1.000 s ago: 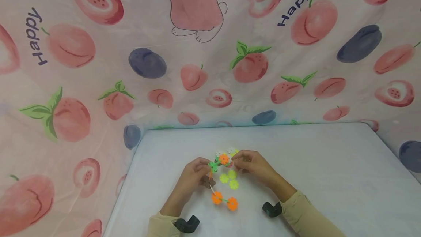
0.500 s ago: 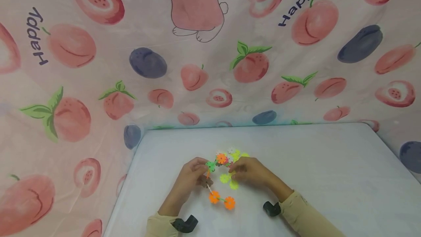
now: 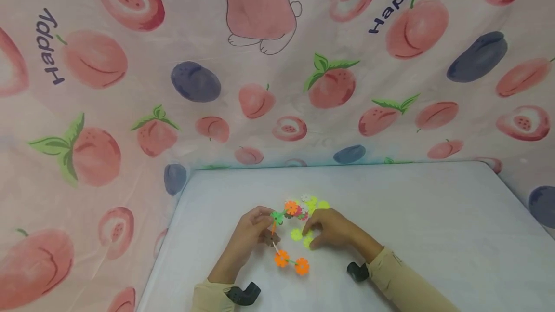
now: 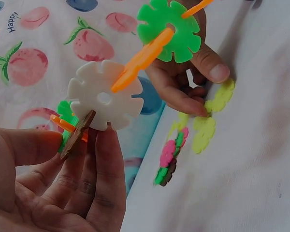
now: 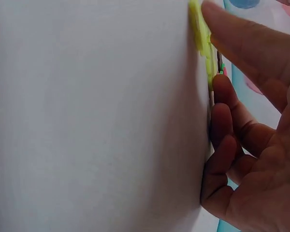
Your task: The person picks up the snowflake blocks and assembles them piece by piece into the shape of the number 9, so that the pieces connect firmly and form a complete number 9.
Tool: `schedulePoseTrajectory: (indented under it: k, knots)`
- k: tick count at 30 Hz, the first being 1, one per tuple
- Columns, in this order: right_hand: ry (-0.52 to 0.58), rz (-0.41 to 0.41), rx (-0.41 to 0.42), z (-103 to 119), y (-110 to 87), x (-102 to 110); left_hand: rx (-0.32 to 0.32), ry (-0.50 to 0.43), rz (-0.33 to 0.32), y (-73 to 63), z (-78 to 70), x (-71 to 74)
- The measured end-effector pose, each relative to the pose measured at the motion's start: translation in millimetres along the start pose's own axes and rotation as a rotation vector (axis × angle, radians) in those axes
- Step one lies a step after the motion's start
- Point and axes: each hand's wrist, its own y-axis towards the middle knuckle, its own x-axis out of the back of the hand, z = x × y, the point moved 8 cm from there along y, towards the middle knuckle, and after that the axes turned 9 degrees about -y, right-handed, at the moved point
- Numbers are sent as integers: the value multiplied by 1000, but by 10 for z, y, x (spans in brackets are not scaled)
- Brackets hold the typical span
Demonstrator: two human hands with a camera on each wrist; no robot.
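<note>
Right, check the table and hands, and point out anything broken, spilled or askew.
Nothing stands out. The chain of flower pieces in the left hand shows no visible break, and the yellow pieces by the right hand lie unremarkably on the white table.

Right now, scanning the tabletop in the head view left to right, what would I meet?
Left sleeve, left hand, lower-left orange flower piece, lower-right orange flower piece, right hand, right sleeve.
</note>
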Motion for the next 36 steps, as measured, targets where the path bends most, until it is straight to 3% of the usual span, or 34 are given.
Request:
schedulePoseTrajectory:
  k: [17, 28, 36]
  knots:
    - [0, 10, -70, -20, 10, -29, 1, -2, 6, -13, 9, 5]
    - [136, 1, -68, -257, -37, 36, 23, 16, 25, -6, 52, 0]
    - [243, -9, -57, -235, -46, 65, 30, 49, 102, -18, 58, -68]
